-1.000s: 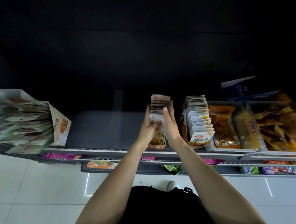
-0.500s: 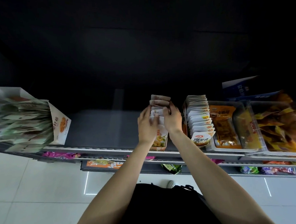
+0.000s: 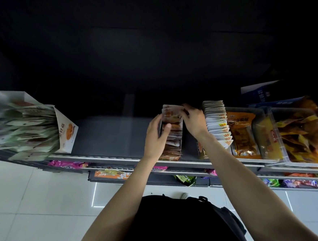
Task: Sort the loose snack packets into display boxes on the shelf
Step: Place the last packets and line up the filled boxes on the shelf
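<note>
A narrow display box [image 3: 173,147] of small orange-and-white snack packets [image 3: 172,115] stands on the grey shelf [image 3: 108,135], near its front edge. My left hand [image 3: 155,135] grips the box's left side, thumb across the packets. My right hand [image 3: 193,119] is at the row's far right end, its fingers curled on the rear packets. Just right of it stands a second box of white packets [image 3: 217,123].
A large white box of pale green packets [image 3: 29,129] sits at the shelf's left end. Clear tubs of orange and yellow snacks [image 3: 304,134] fill the right. A blue carton [image 3: 259,92] stands behind them. Lower shelves [image 3: 109,175] hold more packets above a white tiled floor.
Both hands slid from the front of the packet row toward its back. The right hand now reaches the rear packets; the left thumb lies across the middle of the row.
</note>
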Motion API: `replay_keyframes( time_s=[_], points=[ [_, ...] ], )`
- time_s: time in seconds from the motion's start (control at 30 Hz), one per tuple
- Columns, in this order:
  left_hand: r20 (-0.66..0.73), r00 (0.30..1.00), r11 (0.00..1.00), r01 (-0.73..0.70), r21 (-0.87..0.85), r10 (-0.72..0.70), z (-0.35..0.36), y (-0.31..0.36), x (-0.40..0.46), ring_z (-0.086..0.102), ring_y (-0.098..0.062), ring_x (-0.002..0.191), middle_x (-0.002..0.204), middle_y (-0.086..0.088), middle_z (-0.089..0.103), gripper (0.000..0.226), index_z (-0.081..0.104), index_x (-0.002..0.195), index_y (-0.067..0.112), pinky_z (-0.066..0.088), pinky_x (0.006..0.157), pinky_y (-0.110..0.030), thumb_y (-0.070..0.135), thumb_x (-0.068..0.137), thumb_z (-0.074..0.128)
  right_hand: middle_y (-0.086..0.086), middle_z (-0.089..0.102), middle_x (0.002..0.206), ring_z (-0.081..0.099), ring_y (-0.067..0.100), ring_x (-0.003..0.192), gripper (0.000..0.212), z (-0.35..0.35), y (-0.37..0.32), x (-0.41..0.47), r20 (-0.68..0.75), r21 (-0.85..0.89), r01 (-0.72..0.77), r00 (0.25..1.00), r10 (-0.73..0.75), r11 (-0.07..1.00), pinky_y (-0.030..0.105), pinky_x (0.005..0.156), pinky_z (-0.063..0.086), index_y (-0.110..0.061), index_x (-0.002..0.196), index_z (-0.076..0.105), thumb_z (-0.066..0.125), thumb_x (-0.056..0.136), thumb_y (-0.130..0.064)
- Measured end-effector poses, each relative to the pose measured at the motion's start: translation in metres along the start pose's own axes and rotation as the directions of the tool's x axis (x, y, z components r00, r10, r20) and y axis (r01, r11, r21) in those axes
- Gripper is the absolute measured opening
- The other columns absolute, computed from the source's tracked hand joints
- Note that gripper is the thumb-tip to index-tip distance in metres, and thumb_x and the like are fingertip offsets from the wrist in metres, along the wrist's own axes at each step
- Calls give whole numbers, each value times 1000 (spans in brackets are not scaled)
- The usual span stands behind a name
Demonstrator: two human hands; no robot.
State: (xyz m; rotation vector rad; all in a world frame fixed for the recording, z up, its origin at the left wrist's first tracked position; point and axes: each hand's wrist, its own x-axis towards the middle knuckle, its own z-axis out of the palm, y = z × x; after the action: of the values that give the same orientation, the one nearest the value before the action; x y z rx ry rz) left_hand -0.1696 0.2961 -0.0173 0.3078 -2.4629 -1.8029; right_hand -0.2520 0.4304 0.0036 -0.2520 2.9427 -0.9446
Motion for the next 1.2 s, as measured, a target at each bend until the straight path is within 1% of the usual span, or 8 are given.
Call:
replay_keyframes(
  time_s=[0.13,0.33,0.47,0.6,0.7,0.77,0.9,1.2],
  points=[
    [-8,1000,995,15,-99,-16,-20,5,-7,40,-5,129,137,10,44,50,46,132,30,33,111,-37,51,88,55,20,62,117,51,34,115,32,-6,4,2,48,-136,70,997,-64,988,38,87,43,-12,124,62,53,96,-24],
    [461,880,913,-277,301,115,-48,1,-15,9,-3,140,153,19,9,101,20,145,37,14,112,-32,62,63,75,19,65,100,55,35,107,25,-13,-1,-11,13,-200,211,977,-213,957,40,79,48,-15,116,65,56,93,-22],
    [499,863,700,-406,588,80,-38,2,-12,15,-13,141,156,9,9,92,18,148,30,18,116,-38,49,76,71,21,64,96,54,37,104,24,-13,-5,-12,85,-310,259,966,-245,915,42,82,45,-11,110,65,46,98,-18],
    [579,815,894,-244,376,-20,-44,13,-8,27,-5,134,150,14,28,69,35,139,40,23,111,-31,53,79,67,16,65,103,50,32,113,27,-22,-4,-12,143,-310,290,956,-257,906,38,87,42,-15,119,62,43,99,-17],
    [417,909,956,-138,261,17,-58,16,-1,40,-6,124,138,12,44,47,44,132,38,34,108,-37,37,88,62,17,63,106,56,33,105,33,-22,0,-18,172,-297,252,963,-208,921,38,81,45,-21,129,55,39,101,-18],
    [438,894,852,-301,429,95,-65,12,8,34,-9,130,144,10,37,68,36,141,31,30,112,-40,31,83,71,17,62,105,59,34,99,34,-18,2,-23,188,-256,238,963,-193,937,38,77,46,-23,132,52,38,101,-19],
    [624,781,681,-468,563,21,-63,8,26,16,-14,139,155,6,13,104,15,150,27,20,113,-35,45,70,79,19,62,107,60,35,98,35,-13,3,-24,171,-235,231,966,-194,944,38,74,46,-22,133,51,38,101,-16],
    [499,847,484,-518,705,181,-43,10,39,49,-20,117,130,-3,44,68,33,140,24,49,81,-33,40,81,64,20,62,108,59,37,101,32,-10,8,-16,251,-115,200,954,-166,973,38,78,45,-19,130,50,37,101,-22]
  ],
)
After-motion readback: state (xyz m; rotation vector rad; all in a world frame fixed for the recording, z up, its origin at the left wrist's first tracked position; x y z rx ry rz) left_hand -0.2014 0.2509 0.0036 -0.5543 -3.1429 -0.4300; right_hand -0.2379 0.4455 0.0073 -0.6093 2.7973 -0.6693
